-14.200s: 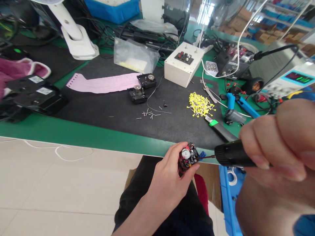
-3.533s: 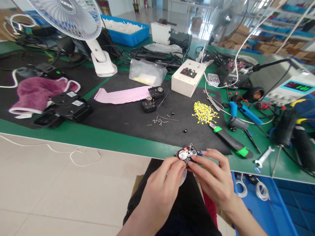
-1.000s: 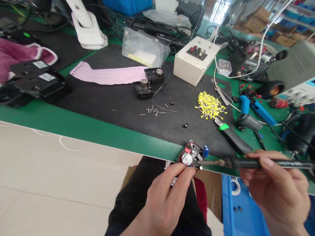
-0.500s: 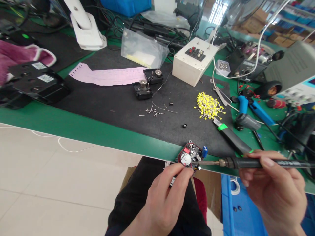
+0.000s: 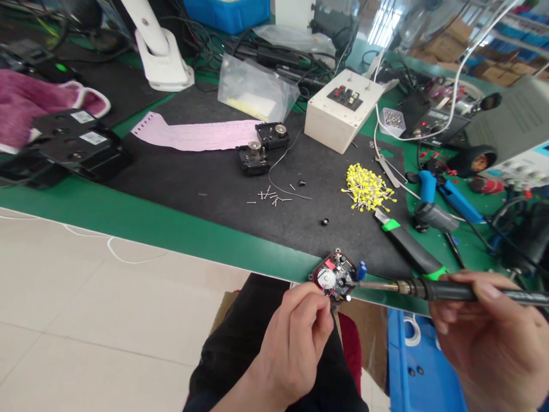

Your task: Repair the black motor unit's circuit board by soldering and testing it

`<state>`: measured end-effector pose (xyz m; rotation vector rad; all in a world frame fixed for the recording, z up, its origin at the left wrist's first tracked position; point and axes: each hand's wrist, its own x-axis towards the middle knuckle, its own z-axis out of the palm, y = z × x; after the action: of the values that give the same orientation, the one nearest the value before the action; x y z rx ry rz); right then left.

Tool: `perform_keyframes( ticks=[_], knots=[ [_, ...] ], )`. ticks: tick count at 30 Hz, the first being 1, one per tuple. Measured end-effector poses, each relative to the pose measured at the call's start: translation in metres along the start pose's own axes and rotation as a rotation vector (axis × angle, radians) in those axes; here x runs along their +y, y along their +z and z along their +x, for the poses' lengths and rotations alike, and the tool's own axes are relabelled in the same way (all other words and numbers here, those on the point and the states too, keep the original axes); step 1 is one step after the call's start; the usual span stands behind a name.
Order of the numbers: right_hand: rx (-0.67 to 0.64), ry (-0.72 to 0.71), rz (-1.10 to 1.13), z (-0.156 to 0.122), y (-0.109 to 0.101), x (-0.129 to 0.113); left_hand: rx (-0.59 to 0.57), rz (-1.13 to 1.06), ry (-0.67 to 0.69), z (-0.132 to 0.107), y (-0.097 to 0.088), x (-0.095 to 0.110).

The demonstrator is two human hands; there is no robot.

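A small electronic module (image 5: pixel 337 269) with a circuit board, a white round part and a blue component lies at the table's front edge. My left hand (image 5: pixel 295 337) is closed at its lower left side, fingertips pinched beside thin wires; what they hold is hidden. In my right hand (image 5: pixel 489 326) is a soldering iron (image 5: pixel 429 289), gripped like a pen and pointing left. Its tip rests at or just over the board, near the blue component; contact is hard to tell.
Behind the module lie a utility knife (image 5: pixel 407 246), a pile of yellow-headed parts (image 5: pixel 368 187), loose pins (image 5: pixel 274 196) and two black units (image 5: pixel 254 159). A beige switch box (image 5: pixel 338 123) stands farther back. A blue bin (image 5: pixel 422 377) is below the table edge.
The soldering iron's tip has shifted slightly right, from beside the white round part towards the blue component. My left fingers have curled in more. The whole view has moved a little.
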<state>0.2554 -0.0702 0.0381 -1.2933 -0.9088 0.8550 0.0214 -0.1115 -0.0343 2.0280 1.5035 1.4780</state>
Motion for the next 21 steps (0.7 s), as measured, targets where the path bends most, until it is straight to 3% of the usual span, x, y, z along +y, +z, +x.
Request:
perform_keyframes(
  ticks=[6,21],
  knots=[
    [-0.159,0.041,0.0,-0.005,-0.002,0.007,0.022,-0.024,-0.027,0.002,0.001,0.001],
    [-0.207,0.041,-0.01,-0.009,-0.002,0.013,0.04,-0.061,0.017,0.002,0.002,0.001]
  ],
)
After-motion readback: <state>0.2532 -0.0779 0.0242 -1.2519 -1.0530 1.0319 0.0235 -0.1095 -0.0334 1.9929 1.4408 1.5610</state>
